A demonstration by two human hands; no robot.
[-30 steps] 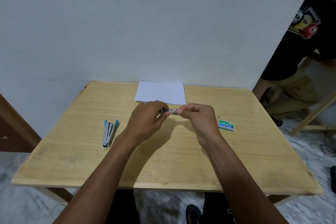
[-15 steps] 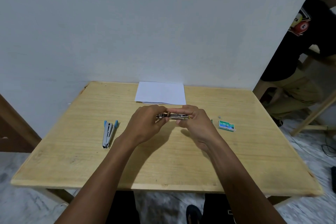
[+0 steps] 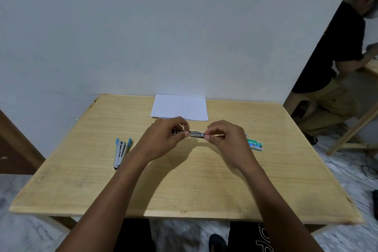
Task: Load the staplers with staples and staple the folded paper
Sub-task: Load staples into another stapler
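Note:
A small metal stapler (image 3: 196, 134) is held above the middle of the wooden table (image 3: 184, 180). My left hand (image 3: 163, 139) grips its left end with curled fingers. My right hand (image 3: 227, 141) pinches its right end between thumb and fingertips. Much of the stapler is hidden by both hands. A second stapler with blue ends (image 3: 121, 152) lies on the table to the left, untouched. The folded white paper (image 3: 180, 107) lies flat at the table's far edge by the wall. A green staple box (image 3: 254, 144) sits just right of my right hand.
A white wall stands directly behind the table. To the right, a person in a black shirt (image 3: 335, 63) sits by a wooden frame (image 3: 351, 129). Cables (image 3: 368, 170) lie on the marble floor at the right.
My hands closed together over the stapler half a second ago and have now drawn slightly apart, showing its middle section again. The person at right has leaned further over.

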